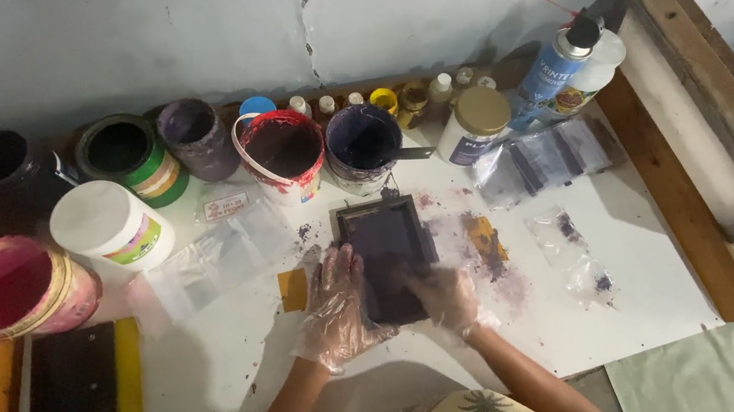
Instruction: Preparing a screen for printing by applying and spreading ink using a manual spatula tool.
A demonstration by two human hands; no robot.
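Note:
A small wooden-framed printing screen (383, 237) with dark purple mesh lies flat on the white table (587, 300). My left hand (335, 309), in a clear plastic glove, presses on the frame's left edge. My right hand (445, 298), also gloved, rests on the screen's lower right part and looks blurred; whether it holds a tool I cannot tell. Purple ink smears (486, 252) stain the table just right of the frame.
Open paint tubs stand along the back wall: pink (14, 288), green (129, 157), red (282, 151), purple (366, 145). A white lidded jar (110, 226), small bottles, a spray can (561, 67), clear plastic bags (550, 158) and a large wooden frame (714, 113) lie around.

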